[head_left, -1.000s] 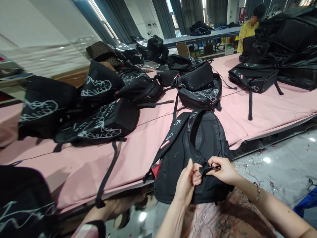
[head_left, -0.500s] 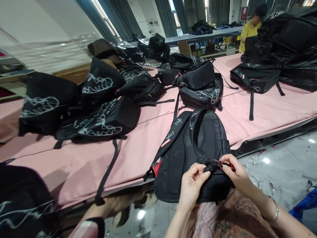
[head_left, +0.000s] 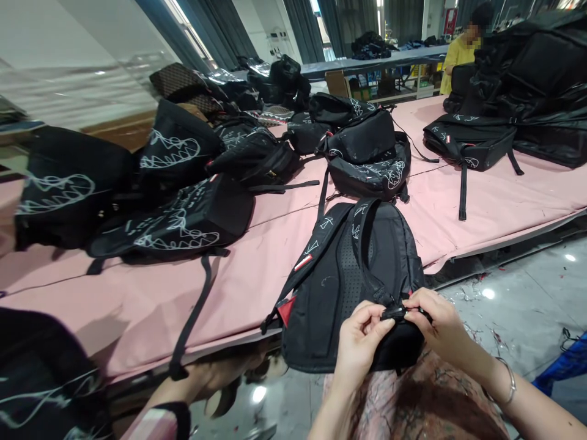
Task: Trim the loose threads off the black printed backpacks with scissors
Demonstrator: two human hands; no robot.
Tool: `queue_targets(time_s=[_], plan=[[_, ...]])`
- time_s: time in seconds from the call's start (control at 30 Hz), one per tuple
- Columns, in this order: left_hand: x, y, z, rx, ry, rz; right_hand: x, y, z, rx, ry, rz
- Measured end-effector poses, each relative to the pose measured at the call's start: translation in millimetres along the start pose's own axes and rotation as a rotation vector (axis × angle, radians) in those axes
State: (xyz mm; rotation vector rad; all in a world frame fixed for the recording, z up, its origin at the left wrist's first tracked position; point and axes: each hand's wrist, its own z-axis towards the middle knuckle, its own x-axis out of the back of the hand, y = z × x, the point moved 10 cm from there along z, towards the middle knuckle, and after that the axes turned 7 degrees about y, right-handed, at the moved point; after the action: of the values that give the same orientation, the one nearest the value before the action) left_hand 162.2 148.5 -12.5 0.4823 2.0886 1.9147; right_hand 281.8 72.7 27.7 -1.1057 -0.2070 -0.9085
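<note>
A black backpack (head_left: 312, 318) lies back side up at the table's near edge, its shoulder straps with white line drawings facing me. My left hand (head_left: 362, 336) is closed, thumb and finger pinching the lower end of a black shoulder strap (head_left: 365, 263) over the bag's lower right part. Right beside it, my right hand (head_left: 433, 315) is closed too, its fingertips pinching the same strap end. Part of a dark tool shows under the right fingers; its blades are hidden now. A red tab (head_left: 286, 311) sticks out at the bag's left side.
The pink-covered table (head_left: 238, 293) carries several black backpacks, among them one at the left (head_left: 183, 223) and one in the middle (head_left: 371, 165). A large black pile (head_left: 532, 79) stands at right. A co-worker's arm (head_left: 202, 385) reaches in at lower left. Another person (head_left: 454, 58) stands behind.
My right hand has shifted slightly left, closer to my left hand, and its fingertips now pinch the strap end. The red-and-black snips seen there before are now mostly hidden.
</note>
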Motion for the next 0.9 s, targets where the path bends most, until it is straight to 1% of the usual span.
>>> queue_targets(time_s=[0.17, 0.23, 0.33, 0.4, 0.5, 0.6, 0.73, 0.9], plan=[[-0.5, -3.5, -0.5, 0.03, 0.004, 0.007, -0.3, -2.0, 2.6, 0.034, 0.004, 0.003], [-1.1, -5.7, -0.3, 0.055, 0.009, -0.012, -1.3, 2.7, 2.0, 0.008, 0.021, 0.034], [-3.1, -12.2, -0.2, 0.119, 0.018, -0.062, -0.3, 15.0, 0.0, -0.088, 0.067, 0.088], [-1.2, -16.0, -0.1, 0.152, 0.061, -0.06, 3.7, 16.3, -1.4, -0.095, 0.097, 0.077], [6.6, -12.8, 0.5, 0.119, 0.171, 0.011, 13.4, 3.1, -2.1, 0.03, 0.124, -0.035], [8.7, -1.4, 0.4, 0.034, 0.226, 0.094, 21.5, -10.2, -0.8, 0.155, 0.118, -0.164], [6.1, 11.9, -1.0, -0.051, 0.237, 0.151, 25.7, -20.1, 5.8, 0.249, 0.075, -0.269], [3.3, 18.5, -3.0, -0.098, 0.222, 0.197, 26.2, -32.5, 11.8, 0.357, 0.061, -0.358]])
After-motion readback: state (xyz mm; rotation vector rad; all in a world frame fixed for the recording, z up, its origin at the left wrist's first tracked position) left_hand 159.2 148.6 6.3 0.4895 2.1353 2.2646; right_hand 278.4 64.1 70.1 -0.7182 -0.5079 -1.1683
